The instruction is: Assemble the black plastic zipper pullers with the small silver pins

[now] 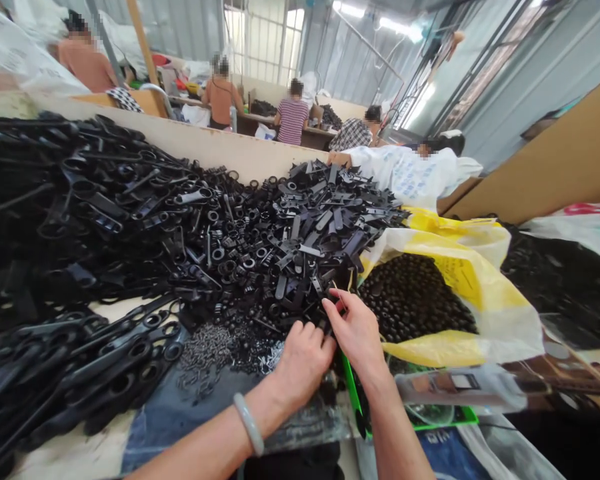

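My left hand, with a pale bangle on its wrist, is closed at the near edge of the parts heap. Its fingers curl around something hidden from view. Just to the right, my right hand is closed, thumb and fingertips bent toward each other; what they grip is too small or covered to name. Flat black plastic pieces and black rings are heaped beyond both hands. Small metal springs or pins lie left of my left hand, and shiny silver bits lie closer to it.
A yellow-and-white sack of round black pieces stands right of my right hand, above a green tray. Long black handle-like parts are piled at left. A low board borders the heap; several people sit beyond.
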Motion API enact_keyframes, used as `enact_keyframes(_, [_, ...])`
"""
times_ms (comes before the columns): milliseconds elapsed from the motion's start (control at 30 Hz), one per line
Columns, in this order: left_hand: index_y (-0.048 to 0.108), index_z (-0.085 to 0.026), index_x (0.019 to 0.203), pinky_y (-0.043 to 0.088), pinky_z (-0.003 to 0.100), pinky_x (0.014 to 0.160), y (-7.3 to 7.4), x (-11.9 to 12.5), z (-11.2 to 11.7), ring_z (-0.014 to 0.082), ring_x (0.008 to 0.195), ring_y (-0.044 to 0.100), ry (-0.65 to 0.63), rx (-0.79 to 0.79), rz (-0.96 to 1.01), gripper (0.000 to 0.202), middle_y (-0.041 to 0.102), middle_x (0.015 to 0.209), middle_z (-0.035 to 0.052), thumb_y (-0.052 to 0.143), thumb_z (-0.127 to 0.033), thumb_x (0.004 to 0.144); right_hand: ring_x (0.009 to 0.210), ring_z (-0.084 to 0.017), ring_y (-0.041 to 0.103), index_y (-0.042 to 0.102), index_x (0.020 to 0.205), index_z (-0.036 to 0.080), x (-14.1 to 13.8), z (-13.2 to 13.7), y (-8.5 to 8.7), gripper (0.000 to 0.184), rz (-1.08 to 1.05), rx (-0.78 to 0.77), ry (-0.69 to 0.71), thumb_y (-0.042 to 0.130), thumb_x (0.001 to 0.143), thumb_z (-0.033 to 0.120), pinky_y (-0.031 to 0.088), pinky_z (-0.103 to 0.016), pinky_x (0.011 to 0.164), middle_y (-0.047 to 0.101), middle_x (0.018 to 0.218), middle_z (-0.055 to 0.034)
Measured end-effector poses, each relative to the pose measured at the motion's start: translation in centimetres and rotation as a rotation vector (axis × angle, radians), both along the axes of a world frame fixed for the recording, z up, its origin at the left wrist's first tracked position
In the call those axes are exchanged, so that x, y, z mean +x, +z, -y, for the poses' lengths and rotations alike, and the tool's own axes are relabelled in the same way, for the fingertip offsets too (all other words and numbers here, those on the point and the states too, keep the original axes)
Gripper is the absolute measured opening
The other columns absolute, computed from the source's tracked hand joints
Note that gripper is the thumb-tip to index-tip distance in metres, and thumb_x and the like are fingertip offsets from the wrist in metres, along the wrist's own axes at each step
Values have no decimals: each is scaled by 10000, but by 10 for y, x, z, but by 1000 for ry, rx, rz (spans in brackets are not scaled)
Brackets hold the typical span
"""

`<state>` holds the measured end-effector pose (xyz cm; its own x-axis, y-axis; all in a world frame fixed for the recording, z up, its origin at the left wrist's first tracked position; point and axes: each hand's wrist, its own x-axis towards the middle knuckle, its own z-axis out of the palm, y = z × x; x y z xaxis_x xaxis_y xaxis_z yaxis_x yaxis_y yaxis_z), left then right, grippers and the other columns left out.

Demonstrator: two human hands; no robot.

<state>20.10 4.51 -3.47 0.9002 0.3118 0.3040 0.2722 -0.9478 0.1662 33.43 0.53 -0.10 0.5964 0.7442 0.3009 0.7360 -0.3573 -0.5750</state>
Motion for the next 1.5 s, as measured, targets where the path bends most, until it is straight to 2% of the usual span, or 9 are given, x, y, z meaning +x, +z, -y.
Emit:
enact_keyframes(167, [638,-166,888,435,419,771,5,-10,-22,272,811,574,66,12,17,167,652,837,74,520,-52,922,695,-202,643,717,1135,137,-3,12,-4,406,3,21,-37,496,957,428,509,-334,718,707,909,-85])
enact_keyframes(300, [675,-152,969,450,419,761,8,-20,-33,270,808,572,92,22,16,193,651,842,68,519,-47,926,789,-218,708,718,1107,170,-14,43,-6,334,11,-1,36,465,979,348,534,-321,754,747,977,-102])
enact_keyframes(433, [676,-164,1122,467,410,787,5,-30,-31,264,866,581,83,8,-1,297,665,899,53,547,-20,897,728,-261,762,716,1161,190,-34,80,-20,278,63,-406,106,578,927,247,538,-316,657,788,794,-63])
enact_keyframes(567, [645,-161,1233,473,421,821,0,-41,-25,265,898,577,121,-21,-5,401,670,946,56,542,5,883,706,-318,776,653,1330,151,-46,94,-39,466,187,-699,138,662,865,189,533,-334,593,798,761,-98])
enact_keyframes(633, [641,-151,1246,474,421,806,-3,-48,-24,264,885,572,155,-34,6,400,667,943,61,532,2,893,703,-309,775,636,1341,136,-46,90,-47,472,205,-658,130,644,871,178,543,-332,603,797,767,-105])
enact_keyframes(867, [685,-161,1157,484,422,783,-12,-68,-33,268,883,582,273,-82,90,291,676,938,74,559,-40,924,745,-285,747,515,1405,104,-30,38,-59,493,246,-164,12,503,962,319,570,-376,683,756,878,-110])
enact_keyframes(1167, [673,-186,1216,567,405,831,-18,-61,-59,248,910,654,358,-247,239,366,733,986,65,518,-22,928,692,-265,718,661,1264,107,-25,-20,-45,548,189,17,61,397,1002,509,539,-368,674,744,841,-107])
enact_keyframes(1367, [672,-230,1271,567,347,994,-10,-75,-88,184,1106,710,360,-501,400,524,756,1221,46,446,36,880,607,-224,682,686,1228,114,-39,-39,-36,497,77,48,144,444,984,474,529,-341,665,754,804,-85])
enact_keyframes(1500, [682,-245,1279,565,338,1021,-5,-92,-92,173,1142,709,373,-616,446,503,744,1279,37,463,-16,889,693,-244,707,718,1149,149,-48,-51,-40,455,68,62,173,422,986,453,541,-353,713,761,832,-98])
